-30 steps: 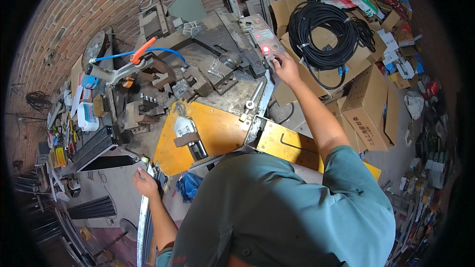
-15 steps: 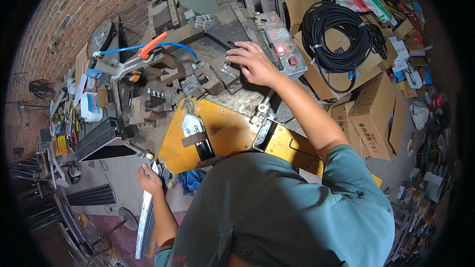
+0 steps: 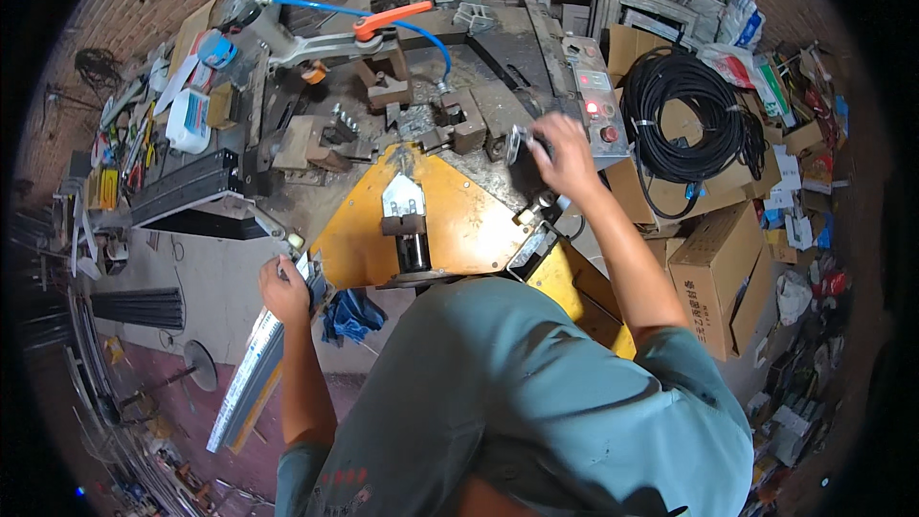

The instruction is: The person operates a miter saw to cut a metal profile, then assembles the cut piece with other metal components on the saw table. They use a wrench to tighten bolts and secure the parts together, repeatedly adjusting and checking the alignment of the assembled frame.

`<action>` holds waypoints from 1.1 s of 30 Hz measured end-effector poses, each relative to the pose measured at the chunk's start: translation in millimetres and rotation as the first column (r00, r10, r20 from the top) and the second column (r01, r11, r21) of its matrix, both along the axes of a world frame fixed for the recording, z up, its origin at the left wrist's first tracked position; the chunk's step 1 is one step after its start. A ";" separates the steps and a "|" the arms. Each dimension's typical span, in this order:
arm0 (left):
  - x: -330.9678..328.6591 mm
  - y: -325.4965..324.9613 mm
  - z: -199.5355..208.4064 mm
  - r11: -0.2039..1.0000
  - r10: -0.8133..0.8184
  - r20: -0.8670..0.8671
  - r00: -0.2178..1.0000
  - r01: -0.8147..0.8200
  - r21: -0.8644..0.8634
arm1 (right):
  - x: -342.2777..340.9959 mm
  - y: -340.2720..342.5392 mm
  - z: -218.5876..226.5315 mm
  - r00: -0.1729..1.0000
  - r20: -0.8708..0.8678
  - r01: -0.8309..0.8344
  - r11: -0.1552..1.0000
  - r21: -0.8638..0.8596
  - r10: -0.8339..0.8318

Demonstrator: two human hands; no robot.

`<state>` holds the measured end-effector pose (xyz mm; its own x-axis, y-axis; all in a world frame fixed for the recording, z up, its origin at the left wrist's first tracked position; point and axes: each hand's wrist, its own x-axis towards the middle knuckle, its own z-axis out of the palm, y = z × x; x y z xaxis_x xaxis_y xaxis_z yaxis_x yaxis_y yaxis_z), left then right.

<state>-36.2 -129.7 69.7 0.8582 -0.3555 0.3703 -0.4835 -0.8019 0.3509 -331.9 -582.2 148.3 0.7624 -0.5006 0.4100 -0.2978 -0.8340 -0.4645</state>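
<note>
My left hand (image 3: 284,292) is closed round the upper end of a long silver metal profile (image 3: 247,378), which slants down to the lower left beside the machine. My right hand (image 3: 567,155) is bent with fingers together over the right part of the bench, pinching a small shiny metal piece (image 3: 516,145); its exact kind is unclear. Between my hands lies the machine's yellow plate (image 3: 455,220), with a pale pointed block (image 3: 403,199) along its middle. Beyond its tip stand dark steel clamping blocks (image 3: 466,124).
An orange-handled lever (image 3: 392,19) and blue hose (image 3: 325,8) reach over the bench. A control box (image 3: 598,113) with a lit red lamp stands right of my right hand. Farther right are a coil of black cable (image 3: 684,124) and a cardboard box (image 3: 716,273). Blue cloth (image 3: 352,316) hangs below the plate.
My right hand has come off the bench blocks with the small metal piece, moving right and nearer to me. My left hand keeps its hold on the profile. The view has shifted.
</note>
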 end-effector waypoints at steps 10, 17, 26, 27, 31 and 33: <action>0.8 1.1 4.1 0.998 -0.050 0.001 0.999 0.050 0.029 | -64.0 92.8 -29.9 0.949 0.173 0.206 0.935 0.289 -0.262; 2.5 3.0 -3.0 1.000 -0.012 -0.090 0.996 0.011 -0.004 | -140.2 -6.7 -77.7 0.653 0.341 0.197 0.586 0.786 -0.677; 1.2 -1.2 0.3 0.999 -0.008 -0.082 0.997 0.012 0.044 | -177.8 -104.5 -108.4 0.903 -0.234 0.393 0.914 0.104 -0.362; 1.2 -0.7 1.1 0.998 -0.001 -0.083 0.997 0.005 0.055 | -175.9 -110.3 -107.1 0.895 -0.328 0.329 0.944 0.027 -0.302; 1.1 0.4 1.8 0.997 0.046 -0.066 0.997 -0.042 0.063 | -159.7 -125.1 -109.0 0.862 -0.480 0.190 0.982 0.004 -0.165; 0.3 0.2 0.9 0.999 0.036 -0.021 0.999 -0.035 0.041 | -155.2 -126.2 -113.8 0.848 -0.500 0.200 0.980 -0.001 -0.174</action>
<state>-35.9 -129.5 70.6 0.8783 -0.3387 0.3373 -0.4469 -0.8322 0.3281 -487.1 -708.5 34.6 0.7474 -0.6638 -0.0257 -0.6474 -0.7192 -0.2521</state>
